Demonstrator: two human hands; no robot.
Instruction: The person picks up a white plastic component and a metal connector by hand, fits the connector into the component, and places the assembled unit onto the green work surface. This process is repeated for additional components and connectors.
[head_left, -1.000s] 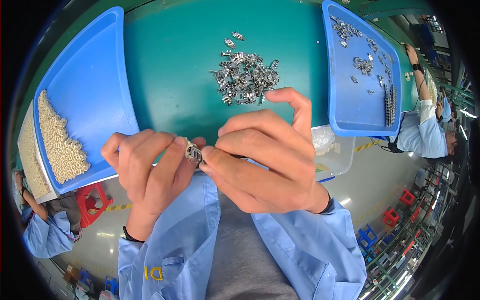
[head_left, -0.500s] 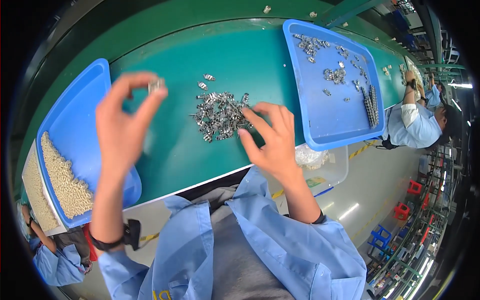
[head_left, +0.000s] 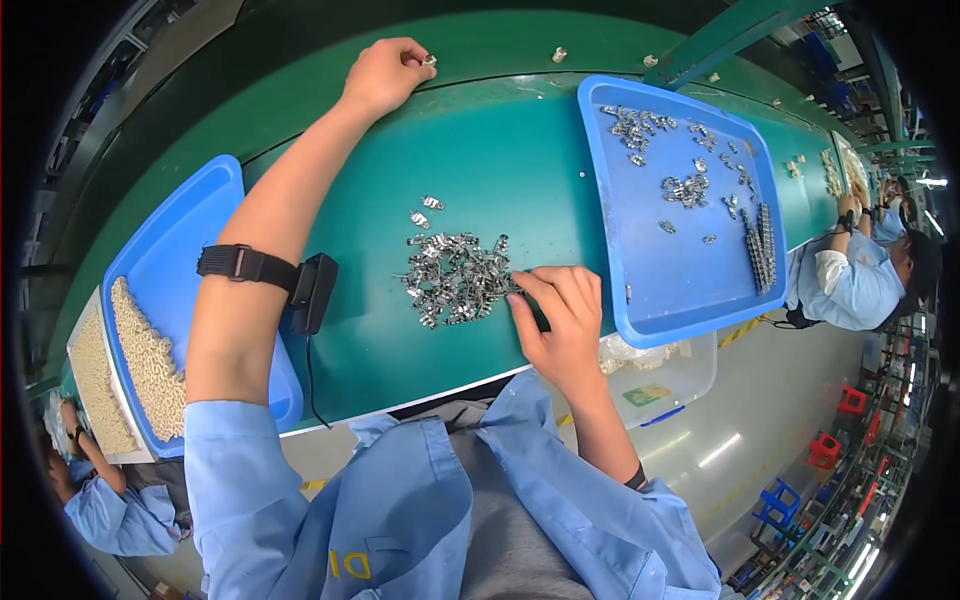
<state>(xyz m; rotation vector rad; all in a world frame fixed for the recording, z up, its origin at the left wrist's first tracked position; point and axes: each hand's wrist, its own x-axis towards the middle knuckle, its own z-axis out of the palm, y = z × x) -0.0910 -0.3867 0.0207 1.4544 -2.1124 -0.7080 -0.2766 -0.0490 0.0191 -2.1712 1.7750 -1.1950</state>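
My left hand (head_left: 385, 77) is stretched out to the green ledge at the far side, its thumb and fingertips pinched on a small whitish part (head_left: 429, 61). At the right edge of a loose pile of small silvery metal parts (head_left: 455, 280), my right hand (head_left: 563, 325) has thumb and forefinger close together on a metal part, mostly hidden by the fingertips. Two separate metal parts (head_left: 425, 210) lie just beyond the pile on the green work surface (head_left: 385, 350).
A blue tray (head_left: 655, 325) with scattered metal parts stands right of the pile. Another blue tray (head_left: 222, 190) at left holds cream-coloured ring-like pieces (head_left: 145, 345). Small whitish parts (head_left: 559, 55) stand along the far ledge. Co-workers (head_left: 850, 285) sit farther right and at far left.
My left hand has moved from above the left of the surface out to the far ledge, still with the small whitish part. My right hand stays at the pile's right edge.
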